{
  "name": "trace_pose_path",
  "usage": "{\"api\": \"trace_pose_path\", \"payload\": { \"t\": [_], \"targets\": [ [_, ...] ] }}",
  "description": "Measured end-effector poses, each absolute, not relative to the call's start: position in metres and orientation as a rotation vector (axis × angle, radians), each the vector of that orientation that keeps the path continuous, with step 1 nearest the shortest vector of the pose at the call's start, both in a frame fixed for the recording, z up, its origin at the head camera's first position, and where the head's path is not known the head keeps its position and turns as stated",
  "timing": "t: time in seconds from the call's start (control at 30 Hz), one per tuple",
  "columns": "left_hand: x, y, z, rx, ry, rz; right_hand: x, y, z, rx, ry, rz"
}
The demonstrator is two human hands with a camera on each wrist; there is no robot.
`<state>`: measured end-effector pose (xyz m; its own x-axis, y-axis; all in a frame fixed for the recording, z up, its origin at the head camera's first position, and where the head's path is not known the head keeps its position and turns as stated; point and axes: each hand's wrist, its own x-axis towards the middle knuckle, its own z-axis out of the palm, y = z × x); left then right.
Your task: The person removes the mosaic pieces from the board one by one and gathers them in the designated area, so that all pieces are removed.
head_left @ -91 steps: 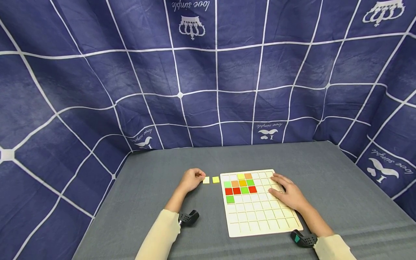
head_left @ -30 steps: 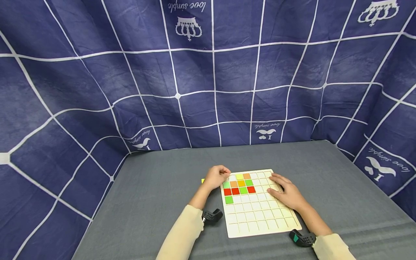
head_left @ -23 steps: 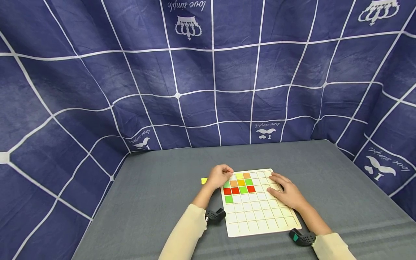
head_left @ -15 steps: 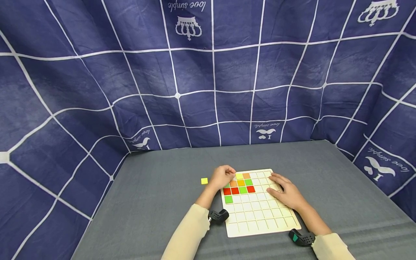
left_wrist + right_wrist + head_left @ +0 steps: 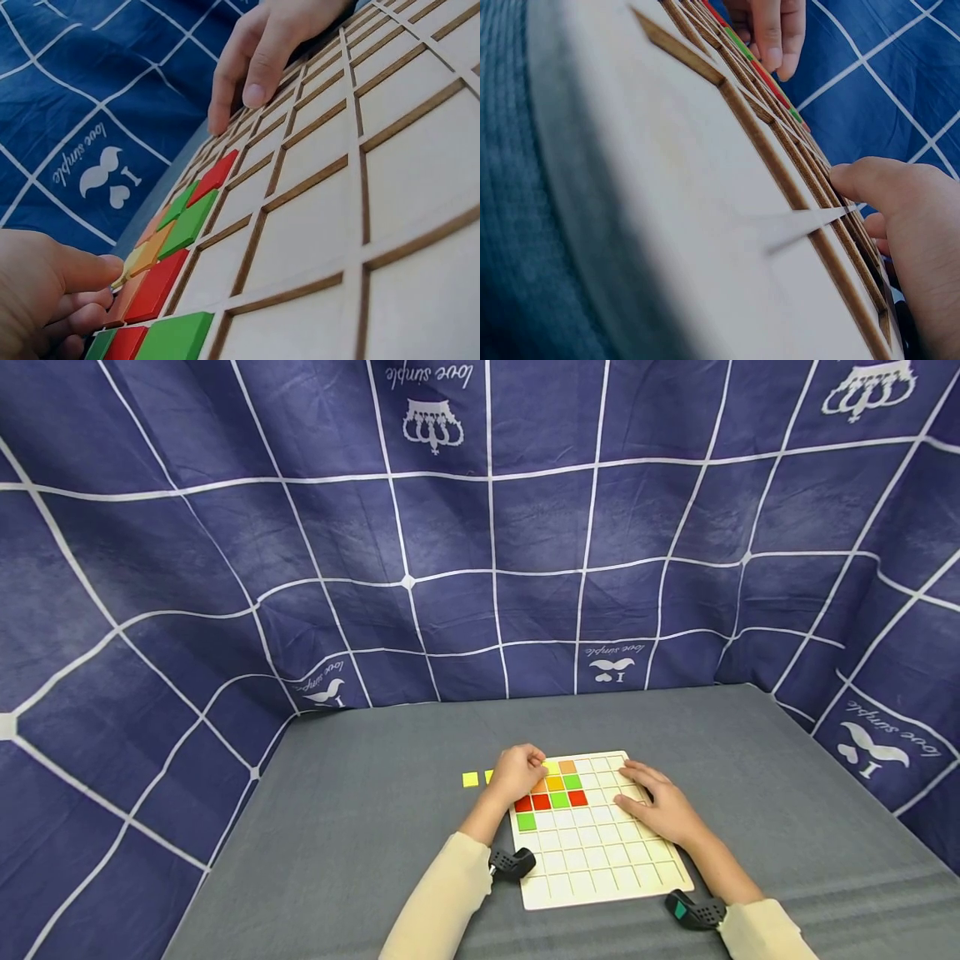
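Observation:
A pale wooden grid board lies on the table, with red, green, orange and yellow square tiles in its far-left cells. My left hand is over the far-left corner. In the left wrist view its thumb and finger pinch the edge of a yellow tile in the top row; the hand hides part of that row in the head view. My right hand rests on the board's right side, its fingers extended. A red tile and a green tile sit in cells below the top row.
Two loose yellow tiles, one in full view and one partly behind the left hand, lie left of the board. Grey cloth covers the table. A blue curtain with white lines hangs behind it.
From the loose tiles at the left, my left hand has moved right onto the board and along its top row. Both loose tiles stay on the cloth. My right hand keeps its place.

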<state>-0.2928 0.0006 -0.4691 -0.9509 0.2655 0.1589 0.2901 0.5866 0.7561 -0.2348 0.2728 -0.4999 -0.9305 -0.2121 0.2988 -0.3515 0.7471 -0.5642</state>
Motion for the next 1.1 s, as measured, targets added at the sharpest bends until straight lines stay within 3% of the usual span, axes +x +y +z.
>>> {"api": "trace_pose_path", "payload": {
  "t": [1.1],
  "targets": [
    [-0.291, 0.0037, -0.4651, -0.455, -2.748, -1.379, -0.2352, 0.2721, -0.4998, 0.455, -2.721, 0.954]
  ]
}}
